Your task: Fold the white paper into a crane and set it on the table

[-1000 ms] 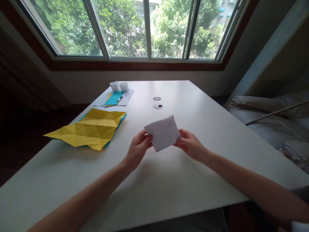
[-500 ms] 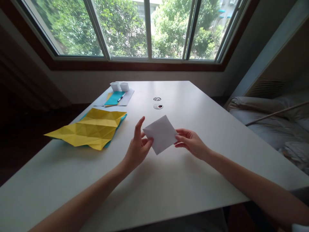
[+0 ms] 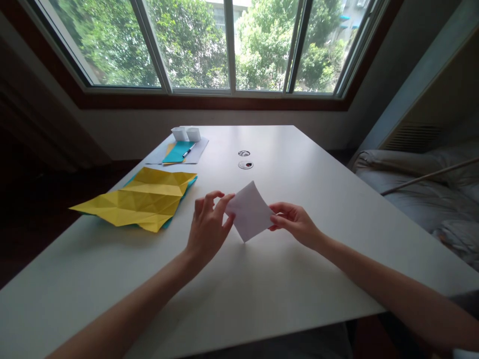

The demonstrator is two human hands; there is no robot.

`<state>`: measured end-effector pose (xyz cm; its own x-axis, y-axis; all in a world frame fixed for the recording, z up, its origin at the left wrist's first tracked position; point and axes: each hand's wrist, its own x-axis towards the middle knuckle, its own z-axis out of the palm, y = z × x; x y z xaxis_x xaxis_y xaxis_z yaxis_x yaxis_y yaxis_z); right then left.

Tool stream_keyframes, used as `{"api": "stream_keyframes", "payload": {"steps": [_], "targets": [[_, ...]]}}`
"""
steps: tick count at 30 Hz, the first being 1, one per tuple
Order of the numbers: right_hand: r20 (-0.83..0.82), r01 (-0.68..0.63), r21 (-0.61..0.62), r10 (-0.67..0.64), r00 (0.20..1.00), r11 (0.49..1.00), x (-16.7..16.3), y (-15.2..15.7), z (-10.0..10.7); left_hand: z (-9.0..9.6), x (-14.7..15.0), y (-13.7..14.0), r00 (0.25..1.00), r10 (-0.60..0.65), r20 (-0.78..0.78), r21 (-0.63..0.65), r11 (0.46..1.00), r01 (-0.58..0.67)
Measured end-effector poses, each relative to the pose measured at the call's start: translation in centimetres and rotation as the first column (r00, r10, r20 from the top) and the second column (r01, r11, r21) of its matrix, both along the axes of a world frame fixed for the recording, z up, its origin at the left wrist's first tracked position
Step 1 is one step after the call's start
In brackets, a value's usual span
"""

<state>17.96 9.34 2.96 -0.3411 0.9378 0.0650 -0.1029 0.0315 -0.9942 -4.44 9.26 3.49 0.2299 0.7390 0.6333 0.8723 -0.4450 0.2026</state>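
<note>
A small folded square of white paper (image 3: 250,213) is held up over the table, turned so that its corners point up, down and to the sides. My left hand (image 3: 209,222) pinches its left corner between thumb and index finger, the other fingers curled. The right corner is gripped by my right hand (image 3: 294,223), thumb in front and fingers partly hidden behind. Left of my hands, a creased yellow sheet (image 3: 144,199) lies over a teal sheet (image 3: 190,183).
At the far left of the white table (image 3: 299,294) are two white paper boxes (image 3: 186,133), a teal paper (image 3: 175,151) and a pen (image 3: 189,150) on white sheets. Two round table inserts (image 3: 245,165) lie beyond the paper. A light sofa (image 3: 411,184) stands at right.
My left hand has turned, its raised index finger coming down onto the paper's left corner. The paper has tilted slightly and its upper right edge now curves.
</note>
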Motion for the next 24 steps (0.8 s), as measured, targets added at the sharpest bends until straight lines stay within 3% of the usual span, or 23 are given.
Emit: {"api": "stream_keyframes", "payload": {"steps": [6, 11, 16, 20, 24], "targets": [[0.02, 0.006, 0.03, -0.007, 1.0, 1.0, 0.0, -0.1, 0.1, 0.3, -0.3, 0.4, 0.954, -0.082, 0.29, -0.262, 0.951, 0.162], [0.035, -0.054, 0.108, 0.05, 0.998, 0.993, 0.3, -0.2, 0.1, 0.1, -0.1, 0.4, 0.828, -0.046, 0.559, -0.408, 0.854, 0.322], [0.121, -0.019, 0.287, -0.017, 0.992, 0.958, 0.8, 0.0, 0.1, -0.1, 0.0, 0.6, 0.623, -0.082, 0.778, -0.379, 0.729, 0.57], [0.162, 0.053, 0.211, -0.089, 0.983, 0.976, 1.0, 0.4, -0.1, -0.1, -0.2, 0.8, 0.488, -0.079, 0.869, -0.32, 0.662, 0.678], [0.202, 0.046, 0.213, -0.09, 0.975, 0.976, 1.1, 0.8, -0.4, 0.0, -0.5, 0.8, 0.415, -0.045, 0.909, -0.296, 0.631, 0.717]]}}
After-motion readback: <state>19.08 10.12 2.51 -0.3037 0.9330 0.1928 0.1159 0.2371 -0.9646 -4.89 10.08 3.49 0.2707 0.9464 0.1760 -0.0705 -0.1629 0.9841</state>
